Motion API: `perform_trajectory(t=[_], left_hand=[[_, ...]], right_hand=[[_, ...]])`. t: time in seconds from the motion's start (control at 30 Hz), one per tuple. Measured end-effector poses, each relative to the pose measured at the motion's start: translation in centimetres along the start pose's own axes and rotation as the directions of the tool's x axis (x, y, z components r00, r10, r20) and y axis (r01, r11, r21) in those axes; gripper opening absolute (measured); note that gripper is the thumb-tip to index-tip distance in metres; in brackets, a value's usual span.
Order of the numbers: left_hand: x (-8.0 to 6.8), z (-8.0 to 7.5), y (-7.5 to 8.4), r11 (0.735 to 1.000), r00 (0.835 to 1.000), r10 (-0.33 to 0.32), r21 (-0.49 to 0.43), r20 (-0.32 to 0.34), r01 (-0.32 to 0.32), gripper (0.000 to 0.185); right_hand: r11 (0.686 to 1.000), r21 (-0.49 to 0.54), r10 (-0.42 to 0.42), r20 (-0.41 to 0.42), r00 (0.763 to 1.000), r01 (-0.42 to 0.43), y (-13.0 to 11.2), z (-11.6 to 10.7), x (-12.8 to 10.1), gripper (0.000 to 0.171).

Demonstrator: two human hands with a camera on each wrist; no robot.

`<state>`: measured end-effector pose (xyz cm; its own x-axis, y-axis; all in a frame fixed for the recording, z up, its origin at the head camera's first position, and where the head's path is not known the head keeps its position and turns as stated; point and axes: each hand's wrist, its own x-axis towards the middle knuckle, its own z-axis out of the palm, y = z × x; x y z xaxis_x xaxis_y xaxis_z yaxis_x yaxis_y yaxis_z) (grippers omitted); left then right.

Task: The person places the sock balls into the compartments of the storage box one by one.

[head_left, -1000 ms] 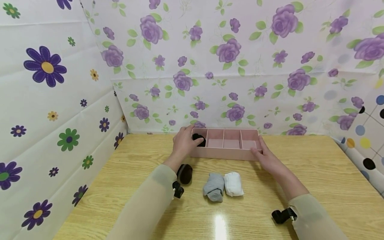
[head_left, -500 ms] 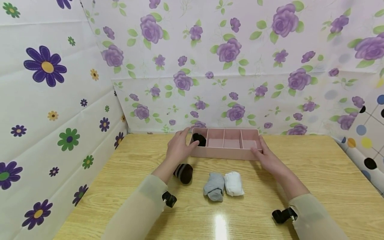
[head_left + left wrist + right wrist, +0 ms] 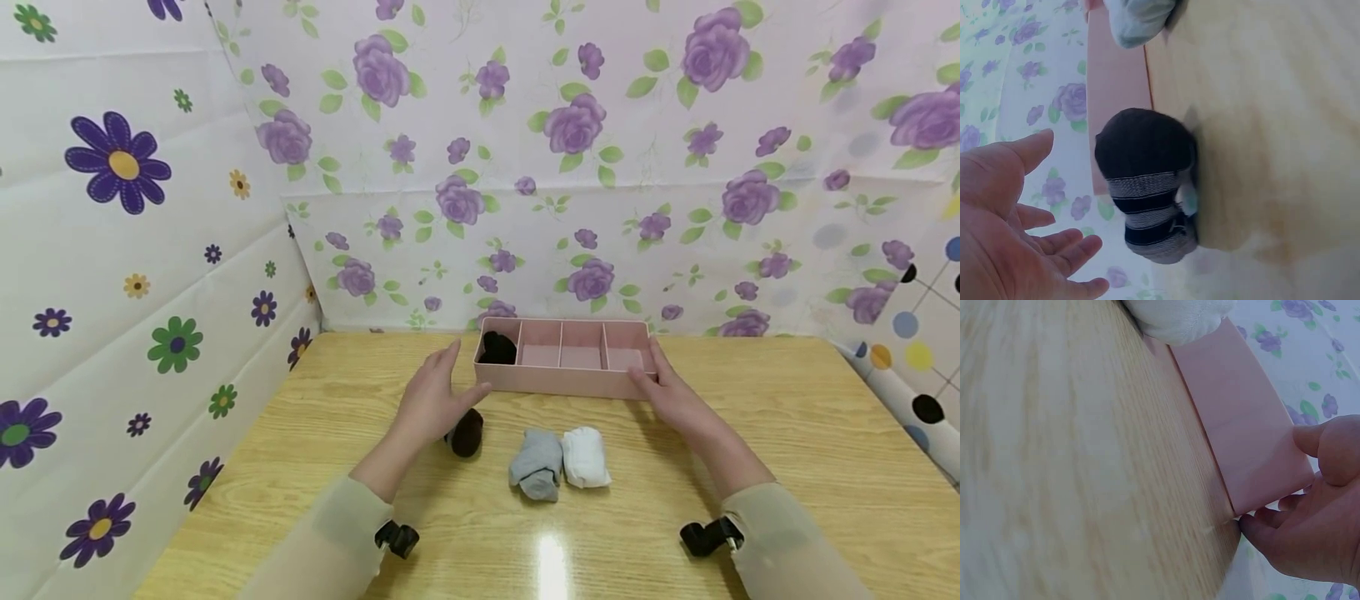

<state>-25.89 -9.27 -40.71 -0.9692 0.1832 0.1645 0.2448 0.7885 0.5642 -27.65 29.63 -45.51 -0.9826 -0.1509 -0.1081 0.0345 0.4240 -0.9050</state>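
Note:
At the right end of a long pink divided box (image 3: 558,382), my right hand (image 3: 675,400) grips the corner, thumb on the front wall and fingers round the end. A black rolled sock (image 3: 498,348) lies in the leftmost compartment. My left hand (image 3: 431,404) is off the box, fingers extended and holding nothing, above a dark striped rolled sock (image 3: 1144,144) on the table. Part of that sock is hidden by the hand in the head view. A grey rolled sock (image 3: 537,467) and a white rolled sock (image 3: 586,457) lie side by side in front of the box.
The wooden table (image 3: 637,533) has its far edge against a wall sheet with purple flowers (image 3: 573,129). Another flowered sheet (image 3: 172,275) covers the left side. Small black cameras are strapped at both wrists.
My left hand has drawn back from the leftmost compartment, moving left and toward me, leaving the black sock inside. The right hand keeps its place on the box.

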Motion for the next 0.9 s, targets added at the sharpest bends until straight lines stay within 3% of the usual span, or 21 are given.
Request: perform_trajectory(t=[0.3,0.9], left_hand=[[-2.2,0.7,-0.6,1.000,0.999,0.017,-0.017,0.036,-0.016,0.094],[-5.2,0.3,-3.1,0.999,0.997,0.027,0.033,0.073,-0.029,0.100]], right_hand=[[1.000,-0.007,-0.001,-0.006,1.000,0.000,0.0,0.1,0.1,0.093],[1.000,-0.001,0.002,-0.002,1.000,-0.002,0.1,0.0,0.1,0.090]])
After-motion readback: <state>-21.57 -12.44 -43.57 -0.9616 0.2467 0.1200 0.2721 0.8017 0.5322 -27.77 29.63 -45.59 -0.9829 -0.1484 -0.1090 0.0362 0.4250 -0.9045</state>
